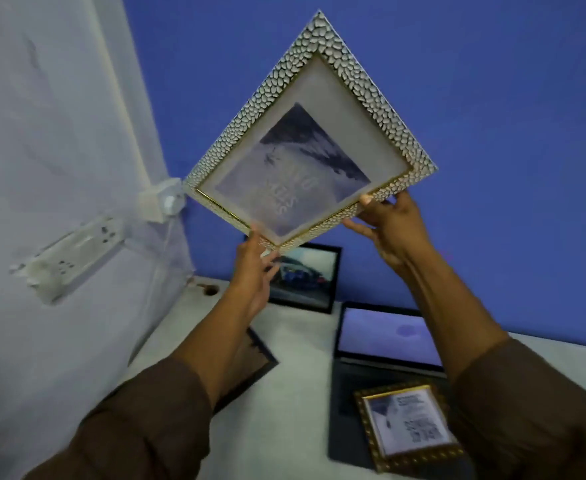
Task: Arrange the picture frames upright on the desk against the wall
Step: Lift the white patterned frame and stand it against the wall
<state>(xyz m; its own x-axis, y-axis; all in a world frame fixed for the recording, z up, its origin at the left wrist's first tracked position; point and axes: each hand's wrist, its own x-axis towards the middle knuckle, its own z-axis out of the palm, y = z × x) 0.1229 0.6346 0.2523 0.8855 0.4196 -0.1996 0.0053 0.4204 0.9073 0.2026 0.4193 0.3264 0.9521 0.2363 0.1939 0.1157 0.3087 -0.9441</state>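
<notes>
I hold a large white pebble-textured picture frame with a gold inner edge up in the air, tilted like a diamond, in front of the blue wall. My left hand grips its lowest corner. My right hand grips its lower right edge. Behind my left hand a black frame with a car picture stands upright on the white desk against the wall. A small gold frame lies flat on the laptop's keyboard. A dark frame lies flat under my left forearm, partly hidden.
An open laptop sits on the desk right of the middle, its screen lit. On the white left wall hang a power strip and a plug adapter. A cable hole is in the desk's far left corner.
</notes>
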